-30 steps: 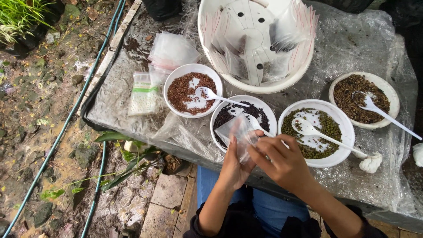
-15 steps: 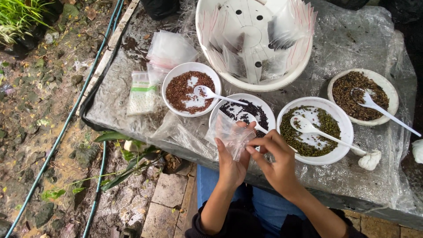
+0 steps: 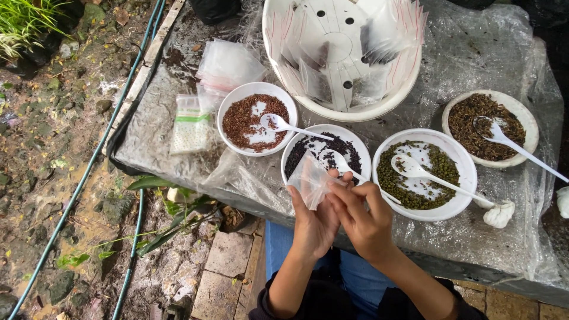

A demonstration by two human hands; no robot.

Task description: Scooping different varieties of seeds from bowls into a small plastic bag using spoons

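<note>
My left hand and my right hand together hold a small clear plastic bag just in front of me, over the table's near edge. The bag sits right before a white bowl of black seeds with a white spoon in it. To its left is a bowl of reddish-brown seeds. To its right is a bowl of green seeds, each with a white spoon.
A large white basket with several small filled bags stands at the back. A bowl of brown seeds is at the far right. Empty clear bags lie left of the bowls. Plastic sheeting covers the table; hoses run along muddy ground.
Both hands have shifted slightly left and lower with the small bag, which now sits in front of the black-seed bowl.
</note>
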